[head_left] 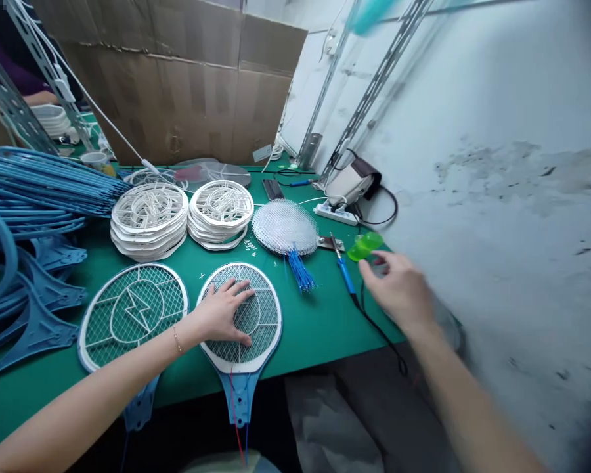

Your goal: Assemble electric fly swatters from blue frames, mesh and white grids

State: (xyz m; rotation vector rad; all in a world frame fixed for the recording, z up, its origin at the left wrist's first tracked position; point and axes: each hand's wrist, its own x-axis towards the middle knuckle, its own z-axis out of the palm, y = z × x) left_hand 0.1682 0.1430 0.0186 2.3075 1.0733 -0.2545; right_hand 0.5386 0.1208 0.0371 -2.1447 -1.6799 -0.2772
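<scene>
My left hand lies with fingers spread on the mesh of a blue and white racket head, whose red and blue wires hang from its neck. At the right, my right hand is raised beside a bright green plastic piece; its fingers are bent and blurred, and whether they touch the piece is unclear. A soldering iron with a blue handle lies to the left of that hand. Another racket head with a lightning-bolt shape lies on the left.
Stacks of white rings stand behind the rackets, near round mesh sheets with blue wires. Blue frames pile up at the left. A power strip, a phone and a cardboard sheet are farther back. A person's arm shows at upper left.
</scene>
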